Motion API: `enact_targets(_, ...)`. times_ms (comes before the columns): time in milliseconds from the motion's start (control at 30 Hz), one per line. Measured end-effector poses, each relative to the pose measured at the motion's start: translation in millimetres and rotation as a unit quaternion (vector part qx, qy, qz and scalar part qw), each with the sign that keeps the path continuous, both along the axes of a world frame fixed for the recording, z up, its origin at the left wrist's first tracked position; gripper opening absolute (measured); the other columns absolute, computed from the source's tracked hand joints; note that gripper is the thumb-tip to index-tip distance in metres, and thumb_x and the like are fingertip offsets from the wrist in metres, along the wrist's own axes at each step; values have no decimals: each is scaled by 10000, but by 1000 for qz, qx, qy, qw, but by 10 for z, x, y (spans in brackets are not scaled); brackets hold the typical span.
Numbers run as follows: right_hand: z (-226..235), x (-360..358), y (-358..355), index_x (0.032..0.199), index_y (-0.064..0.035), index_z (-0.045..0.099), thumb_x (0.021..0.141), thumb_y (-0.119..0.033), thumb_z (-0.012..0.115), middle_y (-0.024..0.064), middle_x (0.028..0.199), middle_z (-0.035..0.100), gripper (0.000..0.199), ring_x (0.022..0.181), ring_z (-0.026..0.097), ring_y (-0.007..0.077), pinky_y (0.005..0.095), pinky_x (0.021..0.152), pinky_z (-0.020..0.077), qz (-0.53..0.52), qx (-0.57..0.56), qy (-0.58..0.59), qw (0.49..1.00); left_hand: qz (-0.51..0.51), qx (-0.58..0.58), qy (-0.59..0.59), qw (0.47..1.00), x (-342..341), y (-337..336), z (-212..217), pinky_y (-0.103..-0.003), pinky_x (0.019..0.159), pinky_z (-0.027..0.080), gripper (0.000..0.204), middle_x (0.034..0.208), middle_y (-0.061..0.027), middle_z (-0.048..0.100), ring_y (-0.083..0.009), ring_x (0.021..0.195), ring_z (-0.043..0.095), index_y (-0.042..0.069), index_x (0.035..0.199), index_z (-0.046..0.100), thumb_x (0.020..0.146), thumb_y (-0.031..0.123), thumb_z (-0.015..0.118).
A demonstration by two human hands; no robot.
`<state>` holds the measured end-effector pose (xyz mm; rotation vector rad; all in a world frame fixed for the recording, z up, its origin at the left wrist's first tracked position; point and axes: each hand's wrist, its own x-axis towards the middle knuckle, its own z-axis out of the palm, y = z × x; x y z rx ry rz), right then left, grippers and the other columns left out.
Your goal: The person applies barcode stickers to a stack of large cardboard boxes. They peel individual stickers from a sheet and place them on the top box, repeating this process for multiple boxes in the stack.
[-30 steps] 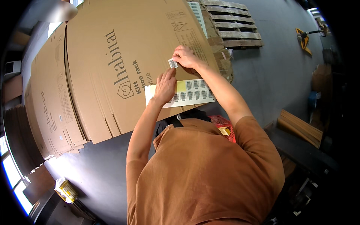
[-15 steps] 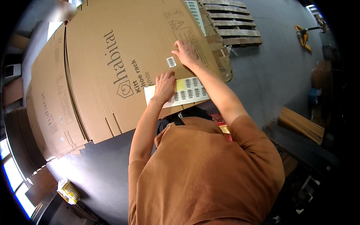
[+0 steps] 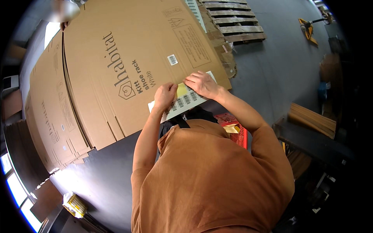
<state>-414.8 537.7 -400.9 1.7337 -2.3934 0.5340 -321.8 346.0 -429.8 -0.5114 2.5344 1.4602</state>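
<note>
A white sheet of barcode labels (image 3: 186, 101), part of it bare yellow backing, lies along the near edge of a large flattened cardboard box (image 3: 97, 77). My left hand (image 3: 166, 96) is closed on the sheet's left part, thumb beside the yellow strip. Over its upper right part, my right hand (image 3: 202, 84) has its fingers drawn together at the labels; what is between the fingertips is hidden. One barcode label (image 3: 172, 59) is stuck on the cardboard beyond my hands, beside a printed panel.
More flattened boxes (image 3: 48, 112) lie to the left, where another person's hand (image 3: 64, 26) touches the cardboard edge. A second label sheet (image 3: 196, 15) is at the far edge. Beyond are a wooden pallet (image 3: 235, 21) and a pallet jack (image 3: 308, 31). A red basket (image 3: 241, 136) stands close by me.
My right hand has come back from beside the stuck label on the cardboard to the label sheet. My left hand stays at the sheet, its fingers now more curled.
</note>
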Motion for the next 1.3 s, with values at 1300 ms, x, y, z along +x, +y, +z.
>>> enact_targets(1300, -232, 474, -819, 862, -4, 646, 838, -341, 687, 176, 859, 691, 340, 766, 669, 373, 444, 654, 532, -274, 179, -283, 901, -119, -309, 158, 930, 1026, 132, -239, -494, 1134, 295, 180, 1419, -254, 441, -411, 1358, 370, -28, 1016, 534, 841, 5, 508)
